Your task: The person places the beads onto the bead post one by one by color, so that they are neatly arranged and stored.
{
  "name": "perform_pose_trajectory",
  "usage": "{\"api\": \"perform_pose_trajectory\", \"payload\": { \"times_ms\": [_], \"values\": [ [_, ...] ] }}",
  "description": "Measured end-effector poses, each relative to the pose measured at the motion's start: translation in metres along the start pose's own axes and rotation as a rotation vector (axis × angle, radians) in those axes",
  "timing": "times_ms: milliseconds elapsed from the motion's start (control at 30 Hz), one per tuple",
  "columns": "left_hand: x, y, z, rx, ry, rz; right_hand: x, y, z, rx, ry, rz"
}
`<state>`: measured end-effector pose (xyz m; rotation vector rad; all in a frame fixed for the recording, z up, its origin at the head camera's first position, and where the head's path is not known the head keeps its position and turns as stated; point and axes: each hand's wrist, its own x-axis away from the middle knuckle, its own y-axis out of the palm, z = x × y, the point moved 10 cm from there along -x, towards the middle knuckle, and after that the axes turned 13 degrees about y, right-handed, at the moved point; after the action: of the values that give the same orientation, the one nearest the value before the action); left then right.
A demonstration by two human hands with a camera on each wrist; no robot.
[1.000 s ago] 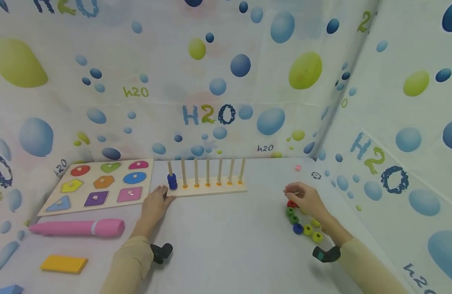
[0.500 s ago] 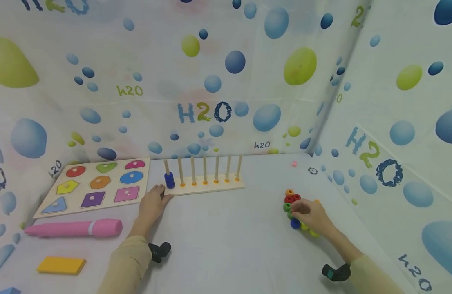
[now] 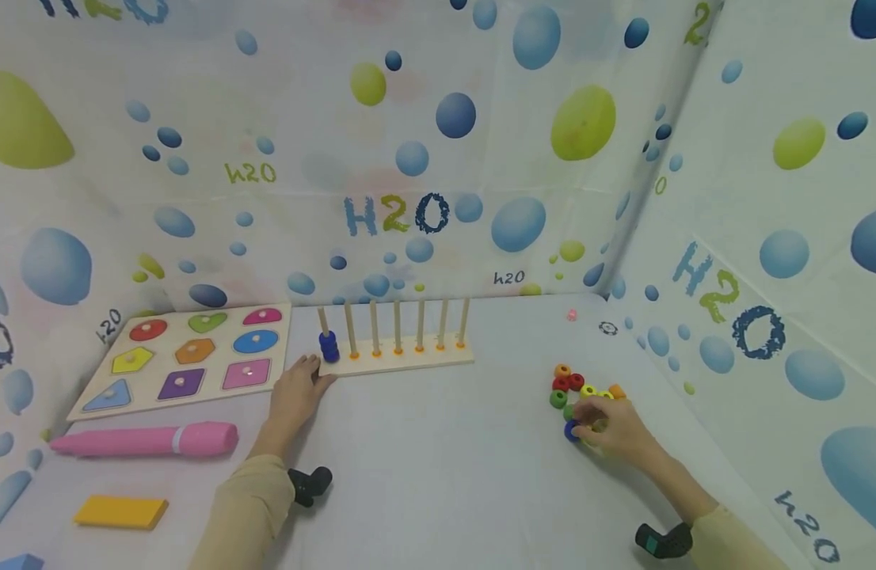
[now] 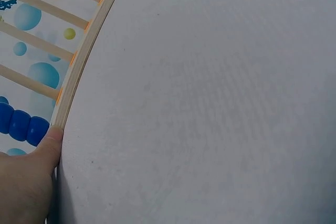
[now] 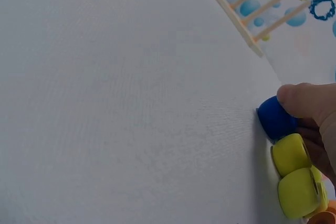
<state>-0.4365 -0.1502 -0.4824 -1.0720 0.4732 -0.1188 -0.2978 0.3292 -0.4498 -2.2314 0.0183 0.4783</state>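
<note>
My left hand point(image 3: 296, 397) holds the left end of a wooden peg board point(image 3: 402, 365); in the left wrist view its thumb point(image 4: 51, 142) presses the board's edge. Blue beads point(image 3: 329, 347) are stacked on the leftmost peg, right by this hand, while the other pegs stand bare. At the right, my right hand point(image 3: 616, 427) pinches a blue bead point(image 5: 276, 118) between thumb and fingers, low at the table. Yellow beads point(image 5: 291, 155) lie right beside it. Green point(image 3: 557, 399), red point(image 3: 576, 381) and orange beads point(image 3: 562, 370) sit just beyond the hand, which partly hides the cluster.
A shape puzzle board point(image 3: 153, 402) lies at the back left. In front of it are a pink marker-shaped toy point(image 3: 146, 441), a yellow block point(image 3: 120, 512) and a blue block point(image 3: 17, 563). A small pink piece point(image 3: 572, 315) lies at the back right, near the patterned curtain point(image 3: 438, 158).
My right hand has moved from the far side of the bead cluster toward its near side and now pinches the blue bead. The left hand stays at the peg board's end.
</note>
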Motion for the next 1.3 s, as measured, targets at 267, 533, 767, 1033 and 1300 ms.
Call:
{"api": "perform_pose_trajectory", "payload": {
  "times_ms": [267,533,767,1033,1300],
  "values": [
    [-0.001,0.001,-0.001,-0.002,-0.004,-0.004,0.005,0.012,-0.004,0.079,-0.049,-0.066],
    [-0.003,0.000,-0.001,-0.014,-0.008,-0.008,-0.006,-0.003,-0.010,0.024,-0.015,-0.016],
    [-0.002,0.000,-0.001,-0.002,-0.010,-0.018,-0.025,-0.014,-0.008,-0.022,0.069,0.037],
    [0.002,-0.003,-0.002,-0.002,-0.007,-0.007,-0.055,0.004,-0.019,-0.095,0.130,-0.050],
    [0.001,0.000,-0.001,0.000,-0.016,-0.023,-0.104,0.013,-0.076,-0.166,-0.063,-0.008]
  ]
}}
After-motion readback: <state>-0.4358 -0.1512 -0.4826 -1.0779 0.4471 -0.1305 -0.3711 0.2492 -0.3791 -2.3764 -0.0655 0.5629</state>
